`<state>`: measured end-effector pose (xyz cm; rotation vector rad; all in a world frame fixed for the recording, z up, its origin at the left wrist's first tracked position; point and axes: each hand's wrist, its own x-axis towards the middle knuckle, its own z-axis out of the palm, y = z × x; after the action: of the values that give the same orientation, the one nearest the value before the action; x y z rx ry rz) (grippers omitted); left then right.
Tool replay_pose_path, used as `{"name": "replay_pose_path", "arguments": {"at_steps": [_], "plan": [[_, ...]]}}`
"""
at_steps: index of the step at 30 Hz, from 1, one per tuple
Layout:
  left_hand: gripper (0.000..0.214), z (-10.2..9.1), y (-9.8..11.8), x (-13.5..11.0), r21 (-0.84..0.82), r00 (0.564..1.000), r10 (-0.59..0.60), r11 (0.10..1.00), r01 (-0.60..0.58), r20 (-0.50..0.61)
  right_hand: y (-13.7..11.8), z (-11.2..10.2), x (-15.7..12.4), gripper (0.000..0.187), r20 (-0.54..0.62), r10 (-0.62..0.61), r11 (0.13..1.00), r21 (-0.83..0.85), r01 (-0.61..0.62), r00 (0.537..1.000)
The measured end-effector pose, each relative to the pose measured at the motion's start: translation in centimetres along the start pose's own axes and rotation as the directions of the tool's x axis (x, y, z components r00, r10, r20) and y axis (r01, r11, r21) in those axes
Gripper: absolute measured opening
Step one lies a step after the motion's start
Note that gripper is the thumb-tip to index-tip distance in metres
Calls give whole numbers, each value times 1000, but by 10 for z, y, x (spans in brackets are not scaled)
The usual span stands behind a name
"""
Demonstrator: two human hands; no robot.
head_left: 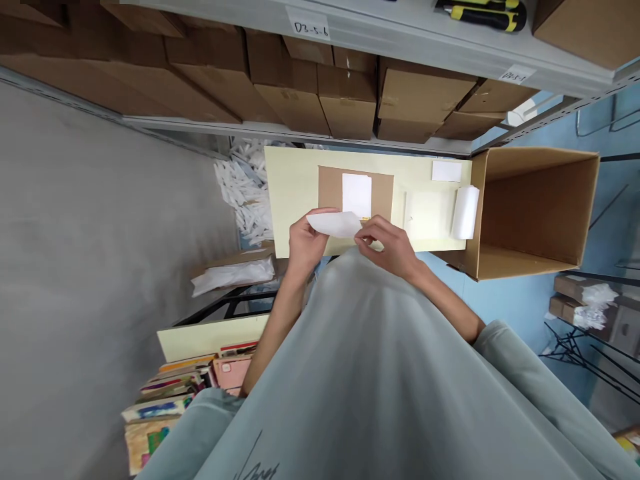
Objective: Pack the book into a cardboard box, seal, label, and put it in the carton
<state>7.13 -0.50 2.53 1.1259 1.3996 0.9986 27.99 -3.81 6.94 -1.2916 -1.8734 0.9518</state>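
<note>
My left hand point(305, 243) and my right hand point(387, 247) both pinch a thin white paper piece point(336, 224) just above the near edge of a pale yellow table point(293, 193). The fingers of both hands are closed on it. Under and beyond the paper lies a brown cardboard sheet point(330, 190) with a white card point(357, 194) on it. A small yellow thing shows at my right fingertips, too small to name.
An open cardboard box point(535, 210) lies on its side at the table's right end, with a white roll point(465, 212) and a white label point(447, 171) beside it. Shelves of brown cartons point(300, 87) stand behind. White strips point(245, 190) pile left; books point(170, 400) stack at lower left.
</note>
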Motion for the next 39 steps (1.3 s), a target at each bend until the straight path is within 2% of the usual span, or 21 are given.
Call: {"name": "replay_pose_path", "arguments": {"at_steps": [4, 9, 14, 17, 20, 24, 29, 35, 39], "plan": [[31, -11, -6, 1, 17, 997, 2, 1000, -4, 77, 6, -3, 2, 19, -84, 83, 988, 137, -71, 993], [29, -15, -11, 17, 112, 987, 81, 989, -97, 137, 46, -2, 18, 34, -144, 295, 938, 231, -258, 944], [20, -2, -36, 57, 201, 983, 104, 971, -133, 148, 93, 8, 41, 31, -147, 416, 892, 255, -372, 897], [14, 8, -54, 78, 203, 990, 67, 975, -92, 126, 112, 15, 52, 25, -153, 450, 877, 261, -403, 880], [14, 14, -68, 89, 174, 993, 13, 984, -35, 121, 125, 22, 55, 21, -154, 492, 851, 292, -436, 857], [18, 16, -81, 91, 179, 992, -1, 984, -22, 126, 137, 28, 52, 19, -148, 515, 831, 328, -449, 845], [21, 14, -93, 91, 227, 990, 18, 973, -49, 137, 145, 33, 50, 14, -146, 524, 832, 297, -468, 839], [28, 13, -106, 93, 247, 988, 76, 963, -108, 137, 155, 35, 52, 12, -146, 475, 861, 282, -424, 868], [28, 11, -114, 94, 312, 983, 106, 938, -150, 152, 162, 39, 51, 17, -149, 461, 870, 268, -413, 875]]}}
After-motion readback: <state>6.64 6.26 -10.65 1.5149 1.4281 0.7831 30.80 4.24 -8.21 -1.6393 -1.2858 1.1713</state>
